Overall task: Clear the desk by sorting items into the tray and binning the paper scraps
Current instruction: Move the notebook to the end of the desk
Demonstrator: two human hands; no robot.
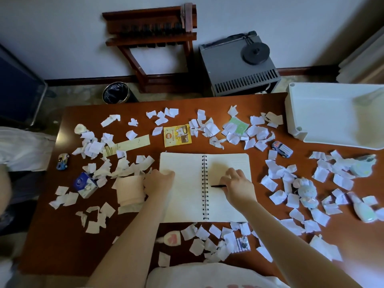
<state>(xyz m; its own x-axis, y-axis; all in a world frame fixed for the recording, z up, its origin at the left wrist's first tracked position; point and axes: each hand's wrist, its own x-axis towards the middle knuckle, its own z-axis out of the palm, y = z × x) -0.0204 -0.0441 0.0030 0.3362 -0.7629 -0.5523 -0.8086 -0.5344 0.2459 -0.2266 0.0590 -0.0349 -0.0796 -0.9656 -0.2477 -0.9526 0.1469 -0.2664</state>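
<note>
An open spiral notebook [187,204] lies in the middle of the brown desk [239,102]. My right hand [239,186] rests on its right page, fingers closed around a black pen [217,186] lying there. My left hand [159,180] is curled at the notebook's left edge, touching it. White paper scraps [257,132] are strewn all over the desk. A white tray [332,113] sits at the far right corner. A black-lined bin [116,92] stands on the floor beyond the desk.
Scattered among the scraps: a yellow packet [177,135], two toy cars [282,149] [62,161], a paper ruler [128,144], a blue tissue pack [85,185], a folded cloth [129,191], a plush toy [307,193], a white bottle [362,208]. A grey cabinet [239,65] stands behind.
</note>
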